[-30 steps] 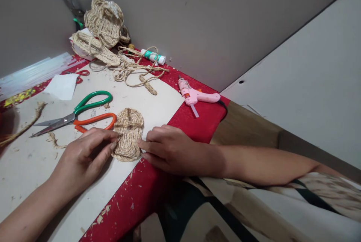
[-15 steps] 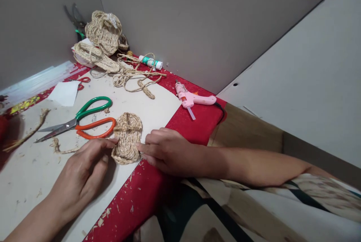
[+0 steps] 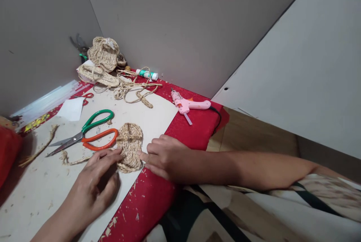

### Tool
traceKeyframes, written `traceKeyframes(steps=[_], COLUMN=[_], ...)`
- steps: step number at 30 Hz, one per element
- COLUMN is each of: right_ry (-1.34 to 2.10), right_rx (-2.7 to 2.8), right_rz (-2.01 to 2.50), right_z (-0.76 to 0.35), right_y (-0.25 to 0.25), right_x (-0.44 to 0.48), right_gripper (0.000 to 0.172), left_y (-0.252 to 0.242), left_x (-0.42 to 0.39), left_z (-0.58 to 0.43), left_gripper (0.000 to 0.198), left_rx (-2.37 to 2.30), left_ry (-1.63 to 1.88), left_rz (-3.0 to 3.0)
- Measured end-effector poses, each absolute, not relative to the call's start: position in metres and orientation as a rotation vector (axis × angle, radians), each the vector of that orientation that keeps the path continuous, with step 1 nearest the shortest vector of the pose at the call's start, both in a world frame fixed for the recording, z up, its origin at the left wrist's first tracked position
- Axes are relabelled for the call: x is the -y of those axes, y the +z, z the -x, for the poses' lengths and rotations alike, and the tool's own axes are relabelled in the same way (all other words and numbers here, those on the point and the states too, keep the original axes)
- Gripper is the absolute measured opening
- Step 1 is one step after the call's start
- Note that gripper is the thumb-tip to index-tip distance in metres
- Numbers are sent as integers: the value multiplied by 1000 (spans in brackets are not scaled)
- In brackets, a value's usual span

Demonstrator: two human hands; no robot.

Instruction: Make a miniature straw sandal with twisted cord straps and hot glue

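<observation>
A small woven straw-rope piece (image 3: 130,146), rounded and narrower at the middle with a raised band across its upper part, lies flat on a pale board (image 3: 36,197). My left hand (image 3: 97,182) rests at its left edge, fingertips touching it and thumb held apart. At the opposite edge is my right hand (image 3: 166,157), index finger on the rim and the other fingers curled; its thumb is mostly hidden. Scissors (image 3: 81,135) with one green and one orange handle lie open just left of the piece. A short rope length (image 3: 75,162) runs towards my left hand.
Behind lie woven rope pieces (image 3: 103,54), loose cord (image 3: 124,93) and a glue stick (image 3: 147,74). A pink glue gun (image 3: 187,103) rests on the red cloth (image 3: 194,133). White paper (image 3: 70,109), clear sticks (image 3: 47,97) and a red object (image 3: 8,152) are on the left. Grey panels (image 3: 169,27) enclose the back.
The camera view has shifted, so the table contents sit lower and more of the red object shows at left. Both hands stay at the woven piece's edges.
</observation>
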State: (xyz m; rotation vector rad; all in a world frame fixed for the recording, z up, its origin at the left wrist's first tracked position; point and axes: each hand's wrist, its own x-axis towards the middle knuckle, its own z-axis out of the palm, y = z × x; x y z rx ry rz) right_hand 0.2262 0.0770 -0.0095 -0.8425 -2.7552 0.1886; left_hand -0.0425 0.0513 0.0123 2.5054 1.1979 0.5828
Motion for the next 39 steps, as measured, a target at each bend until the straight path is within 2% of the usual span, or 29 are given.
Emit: traceKeyframes(steps=[9,17,22,28,39], right_ry=[120,102,120,194,176], right_rx=[2663,2651,2649,2679,2646], right_rz=[823,830,849,885,879], right_z=[-223,-222,-222,-223,-222], right_y=[-24,-26,-24,-15,-22], right_x=[-78,-78,-77,-75,-76], right_gripper=[32,32,33,30,29], left_y=[10,12,12,14,19], left_x=[-51,-49,-47,-46,-50], left_z=[35,32,25,22,27], left_gripper=[14,30,30,14,6], left_rx=[-1311,-1270,-1327,-1338,-1287], left_ry=[610,607,618,633,640], left_rz=[-2496,-2605,-2621,-2593,-2510])
